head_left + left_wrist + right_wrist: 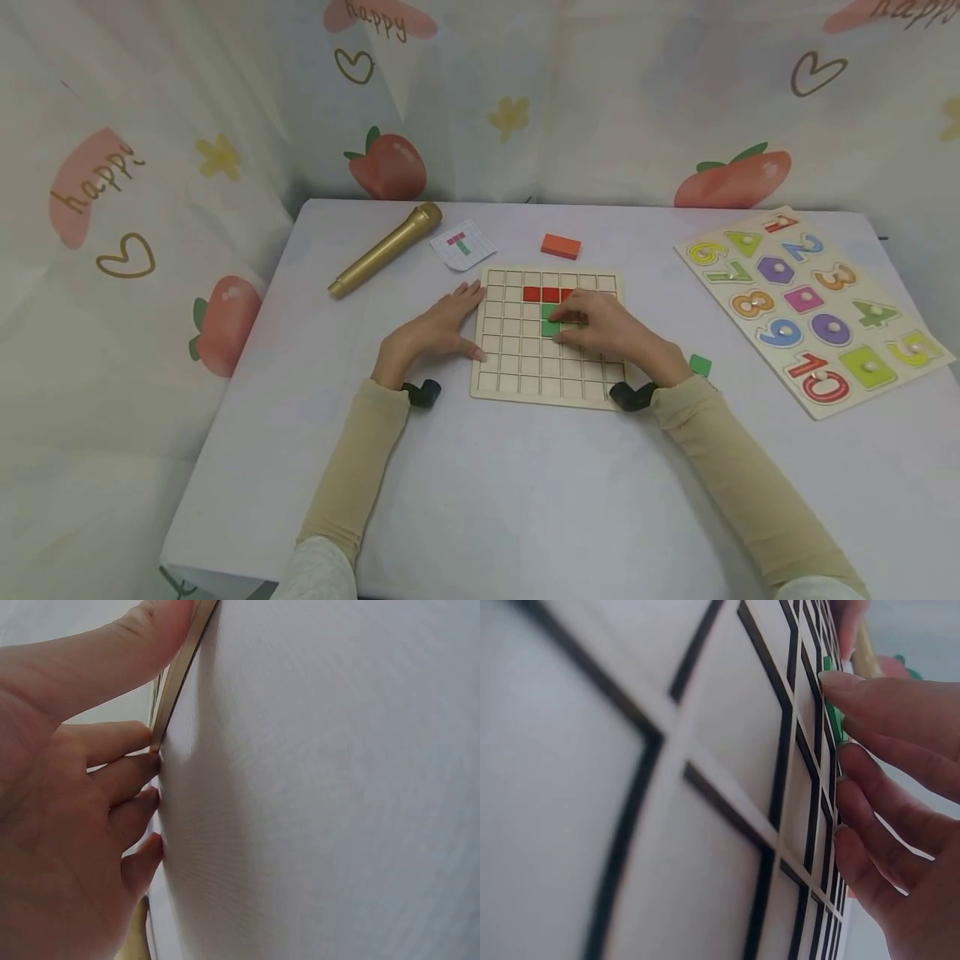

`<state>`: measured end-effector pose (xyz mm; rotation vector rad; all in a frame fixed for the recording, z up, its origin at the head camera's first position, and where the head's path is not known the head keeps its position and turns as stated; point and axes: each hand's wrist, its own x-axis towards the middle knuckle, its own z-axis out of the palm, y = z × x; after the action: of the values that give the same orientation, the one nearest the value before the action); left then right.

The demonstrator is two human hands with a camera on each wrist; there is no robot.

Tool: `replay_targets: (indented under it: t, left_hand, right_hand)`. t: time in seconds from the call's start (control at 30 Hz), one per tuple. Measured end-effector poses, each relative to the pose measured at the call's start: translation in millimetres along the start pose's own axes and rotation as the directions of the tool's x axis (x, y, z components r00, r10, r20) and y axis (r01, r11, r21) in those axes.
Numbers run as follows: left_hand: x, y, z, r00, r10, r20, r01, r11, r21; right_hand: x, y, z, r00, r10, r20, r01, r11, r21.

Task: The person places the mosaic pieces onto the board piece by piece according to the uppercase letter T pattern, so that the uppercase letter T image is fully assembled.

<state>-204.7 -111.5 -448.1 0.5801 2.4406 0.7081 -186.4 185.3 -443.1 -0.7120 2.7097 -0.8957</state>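
A wooden grid board [517, 382] lies flat in the middle of the white table. Near its top, red tiles [532, 294] sit in a row, with green tiles [550, 329] below the middle one. My right hand [611, 329] reaches over the board and pinches a green tile [832, 712] between thumb and index finger, at the grid's surface. Along the board's left edge rests my left hand [431, 329], thumb and fingers spread and touching the edge; the left wrist view shows the fingertips against the board's side [176, 679]. Part of the red row is hidden by the right hand.
Behind the board lie a gold microphone [386, 250], a small pattern card [462, 246] and an orange-red block [561, 246]. A loose green tile [700, 365] lies beside the right wrist. A number-and-shape puzzle board [813, 312] covers the table's right side.
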Motion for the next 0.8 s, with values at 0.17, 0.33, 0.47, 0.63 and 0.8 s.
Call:
replay_targets:
  t: [0.17, 0.33, 0.47, 0.63, 0.8]
  left_hand:
    - [-0.3, 0.6, -0.2, 1.000, 0.008, 0.002, -0.008, 1.000, 0.012]
    - [-1.3, 1.4, 0.1, 1.000, -0.010, 0.004, 0.010, 1.000, 0.007]
    - [-1.4, 0.9, 1.2, 1.000, -0.006, 0.004, 0.006, 1.000, 0.011]
    - [-1.7, 0.5, 1.5, 1.000, 0.009, 0.007, -0.009, 1.000, 0.015]
    - [-2.0, 2.0, 0.1, 1.000, -0.011, 0.006, 0.011, 1.000, 0.013]
  right_hand:
    - [-4.7, 2.6, -1.1, 1.000, -0.002, -0.011, 0.002, 1.000, -0.001]
    - [-14.2, 4.4, -5.2, 0.999, 0.038, -0.030, -0.038, 0.999, -0.010]
    - [-24.6, 5.7, -8.8, 0.997, 0.076, -0.032, -0.076, 0.997, -0.015]
    - [-39.6, 10.0, -15.4, 0.994, 0.102, -0.044, -0.104, 0.994, -0.023]
    - [-56.2, 16.3, -23.6, 0.990, 0.084, -0.111, -0.088, 0.996, -0.026]
